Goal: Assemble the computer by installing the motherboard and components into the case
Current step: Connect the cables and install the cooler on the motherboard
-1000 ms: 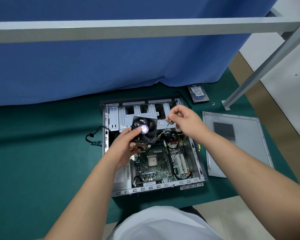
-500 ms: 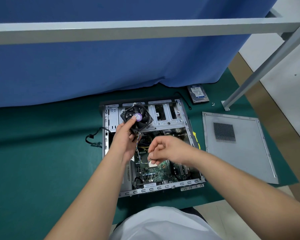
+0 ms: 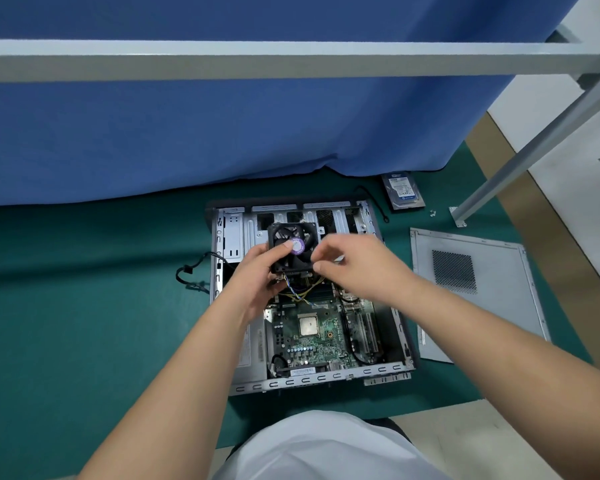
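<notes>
An open metal computer case (image 3: 253, 384) lies flat on the green mat, with the green motherboard (image 3: 312, 344) seated inside and its square silver CPU (image 3: 308, 324) bare. Above the case's far half my left hand (image 3: 262, 271) holds a black cooler fan (image 3: 293, 247) with a purple hub sticker, thumb on its top face. Coloured fan wires (image 3: 300, 292) hang from it toward the board. My right hand (image 3: 354, 265) is at the fan's right edge, fingers curled and pinching its corner; the fingertips are blurred.
The grey side panel (image 3: 471, 292) lies right of the case. A hard drive (image 3: 403, 191) and small screws (image 3: 432, 213) rest at the back right. A black cable (image 3: 191, 275) trails left of the case. A blue curtain hangs behind; a grey frame bar crosses overhead.
My right hand rose from over the motherboard to the fan's right edge. The fan shifted right and slightly nearer, and the CPU is uncovered.
</notes>
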A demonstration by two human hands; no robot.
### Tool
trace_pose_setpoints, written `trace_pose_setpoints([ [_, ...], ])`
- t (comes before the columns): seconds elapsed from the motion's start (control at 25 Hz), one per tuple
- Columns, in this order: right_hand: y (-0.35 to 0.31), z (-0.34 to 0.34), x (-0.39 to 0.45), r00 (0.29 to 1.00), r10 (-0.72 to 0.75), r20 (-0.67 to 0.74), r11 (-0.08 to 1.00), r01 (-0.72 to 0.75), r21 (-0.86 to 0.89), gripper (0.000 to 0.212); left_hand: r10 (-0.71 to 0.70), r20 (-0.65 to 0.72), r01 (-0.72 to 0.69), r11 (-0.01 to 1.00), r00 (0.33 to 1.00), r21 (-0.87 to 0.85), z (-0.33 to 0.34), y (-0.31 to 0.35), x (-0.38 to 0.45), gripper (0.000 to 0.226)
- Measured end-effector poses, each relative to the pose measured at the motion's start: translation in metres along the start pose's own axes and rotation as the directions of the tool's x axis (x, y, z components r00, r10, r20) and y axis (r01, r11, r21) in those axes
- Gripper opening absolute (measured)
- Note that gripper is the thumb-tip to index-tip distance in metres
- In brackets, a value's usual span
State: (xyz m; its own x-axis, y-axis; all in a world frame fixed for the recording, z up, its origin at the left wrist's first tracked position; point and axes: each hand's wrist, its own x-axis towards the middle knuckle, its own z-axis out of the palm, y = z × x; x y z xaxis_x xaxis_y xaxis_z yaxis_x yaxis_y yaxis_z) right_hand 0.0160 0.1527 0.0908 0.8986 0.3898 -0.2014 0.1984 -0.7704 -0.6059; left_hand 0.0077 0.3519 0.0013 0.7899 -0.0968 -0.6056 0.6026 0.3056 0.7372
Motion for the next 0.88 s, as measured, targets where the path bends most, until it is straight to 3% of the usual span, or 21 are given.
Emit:
trace_pose_setpoints([
  [0.08, 0.006, -0.011, 0.01, 0.992, -0.124, -0.023, 0.979, 0.119, -0.164, 0.049, -0.039, 0.053, 0.035, 0.996, 0.998, 0.076, 0.0, 0.002, -0.002, 0.057],
  [0.16, 0.014, -0.016, 0.02, 0.972, -0.166, 0.165, 0.897, 0.218, -0.384, 0.089, -0.09, 0.111, 0.075, 0.988, 0.99, 0.138, 0.002, 0.004, -0.004, 0.053],
  [0.24, 0.021, -0.014, 0.029, 0.931, -0.191, 0.311, 0.804, 0.33, -0.494, 0.106, -0.123, 0.158, 0.091, 0.976, 0.98, 0.199, 0.006, 0.006, -0.005, 0.047],
  [0.4, 0.032, -0.009, 0.037, 0.887, -0.262, 0.381, 0.74, 0.438, -0.51, 0.109, -0.171, 0.225, 0.115, 0.964, 0.959, 0.241, 0.01, 0.006, -0.006, 0.049],
  [0.56, 0.039, -0.004, 0.036, 0.895, -0.296, 0.334, 0.77, 0.431, -0.471, 0.091, -0.147, 0.22, 0.099, 0.971, 0.965, 0.216, 0.008, 0.003, -0.009, 0.088],
  [0.64, 0.045, -0.001, 0.033, 0.924, -0.265, 0.276, 0.816, 0.367, -0.446, 0.084, -0.116, 0.176, 0.064, 0.96, 0.978, 0.274, 0.007, 0.001, -0.012, 0.107],
  [0.68, 0.049, 0.0, 0.03, 0.939, -0.226, 0.26, 0.836, 0.324, -0.443, 0.087, -0.101, 0.13, 0.052, 0.941, 0.986, 0.334, 0.007, 0.0, -0.014, 0.106],
  [0.8, 0.058, 0.004, 0.023, 0.964, -0.089, 0.252, 0.876, 0.196, -0.441, 0.103, -0.081, -0.005, 0.076, 0.912, 0.997, 0.403, -0.001, 0.0, -0.019, 0.057],
  [0.88, 0.062, 0.009, 0.018, 0.965, -0.045, 0.26, 0.894, 0.155, -0.421, 0.108, -0.081, 0.027, 0.063, 0.908, 0.996, 0.415, -0.007, 0.001, -0.021, 0.031],
])
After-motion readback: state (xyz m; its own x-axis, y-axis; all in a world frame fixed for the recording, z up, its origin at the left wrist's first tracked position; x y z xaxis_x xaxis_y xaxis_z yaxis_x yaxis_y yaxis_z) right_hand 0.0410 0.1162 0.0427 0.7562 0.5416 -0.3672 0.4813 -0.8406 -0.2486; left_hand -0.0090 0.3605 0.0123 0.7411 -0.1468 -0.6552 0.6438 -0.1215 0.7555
